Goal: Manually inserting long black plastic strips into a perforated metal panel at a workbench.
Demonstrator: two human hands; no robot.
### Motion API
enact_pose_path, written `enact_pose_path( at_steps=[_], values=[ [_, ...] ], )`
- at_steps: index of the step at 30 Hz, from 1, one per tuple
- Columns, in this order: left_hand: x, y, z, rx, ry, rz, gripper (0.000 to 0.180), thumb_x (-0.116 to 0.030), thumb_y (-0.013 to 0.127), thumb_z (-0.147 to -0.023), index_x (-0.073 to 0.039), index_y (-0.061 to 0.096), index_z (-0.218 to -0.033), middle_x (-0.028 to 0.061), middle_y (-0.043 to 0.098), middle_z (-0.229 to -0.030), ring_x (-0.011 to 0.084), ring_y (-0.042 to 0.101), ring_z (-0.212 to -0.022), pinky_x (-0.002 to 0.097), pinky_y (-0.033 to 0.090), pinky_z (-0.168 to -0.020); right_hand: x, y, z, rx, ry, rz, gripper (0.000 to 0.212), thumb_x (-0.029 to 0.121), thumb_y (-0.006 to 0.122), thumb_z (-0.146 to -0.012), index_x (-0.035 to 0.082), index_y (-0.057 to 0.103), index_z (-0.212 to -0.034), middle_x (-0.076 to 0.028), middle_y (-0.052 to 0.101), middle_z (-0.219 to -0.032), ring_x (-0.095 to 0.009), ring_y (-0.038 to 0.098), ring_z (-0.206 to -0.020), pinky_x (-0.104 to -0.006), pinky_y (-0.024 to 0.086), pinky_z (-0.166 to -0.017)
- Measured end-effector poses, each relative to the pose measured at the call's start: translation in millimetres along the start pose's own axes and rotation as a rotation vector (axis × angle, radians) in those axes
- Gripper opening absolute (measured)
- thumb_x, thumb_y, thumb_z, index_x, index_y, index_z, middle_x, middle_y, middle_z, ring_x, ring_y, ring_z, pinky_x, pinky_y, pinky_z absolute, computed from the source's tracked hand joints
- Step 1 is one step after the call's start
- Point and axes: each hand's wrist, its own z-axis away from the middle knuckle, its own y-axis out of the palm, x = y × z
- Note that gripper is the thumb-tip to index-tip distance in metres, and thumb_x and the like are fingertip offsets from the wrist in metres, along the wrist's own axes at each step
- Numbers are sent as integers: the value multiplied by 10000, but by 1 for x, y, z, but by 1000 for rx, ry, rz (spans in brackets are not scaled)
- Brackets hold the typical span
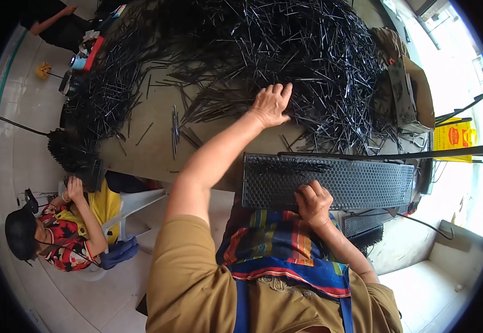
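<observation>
In front of me a long black panel (358, 180) lies across my lap, covered in rows of small round holes. Dark strips (294, 165) cluster along its far left part. My left hand (272, 105) reaches over to the near edge of a large heap of thin black strips (319, 66), its thumb apart from the fingers; no strip shows in it. Over the panel's near edge rests my right hand (314, 204), its fingers curled together; what they hold, if anything, is hidden.
Loose strips (175, 133) lie on the table (147, 150). An opened cardboard box (413, 94) stands at the heap's right, near a yellow bag (453, 143). At left sits a person (69, 233) in a black hat; another person's arm (52, 22) shows at far left.
</observation>
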Motion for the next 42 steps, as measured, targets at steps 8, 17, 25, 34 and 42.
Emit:
enact_pose_path(
  at_steps=[8,17,25,34,42],
  values=[
    [115,-17,-8,-64,-290,180,402,-246,663,-816,-64,593,-1167,126,635,-1141,315,620,-1045,420,523,-859,0,1,0,4,7,46,154,101,738,-697,102,625,-801,-70,549,-749,-282,565,-602,-379,448,-535],
    [156,33,6,9,-324,1,449,-319,624,-881,-86,535,-1255,95,592,-1216,318,496,-1176,483,453,-946,3,-1,-3,30,18,49,168,105,746,-692,101,628,-811,-70,540,-745,-274,548,-585,-378,429,-521],
    [88,2,86,-94,-292,64,396,-225,625,-863,-83,564,-1228,83,593,-1216,317,522,-1138,459,443,-929,-1,0,-4,8,-4,29,162,104,741,-703,103,625,-816,-68,541,-752,-276,554,-591,-377,436,-527],
    [13,-41,-33,-125,3,294,807,-95,730,-712,-4,361,-1423,191,459,-1401,353,429,-1319,404,378,-1098,-2,-4,2,-6,-19,12,157,126,731,-706,113,625,-821,-62,543,-771,-270,560,-608,-377,441,-536],
    [37,10,-96,396,-284,189,951,-412,712,-718,2,296,-1466,233,443,-1432,374,426,-1329,446,346,-1122,3,-5,1,-28,-33,10,152,142,738,-726,124,612,-811,-58,533,-761,-262,559,-610,-376,442,-546]
  ],
)
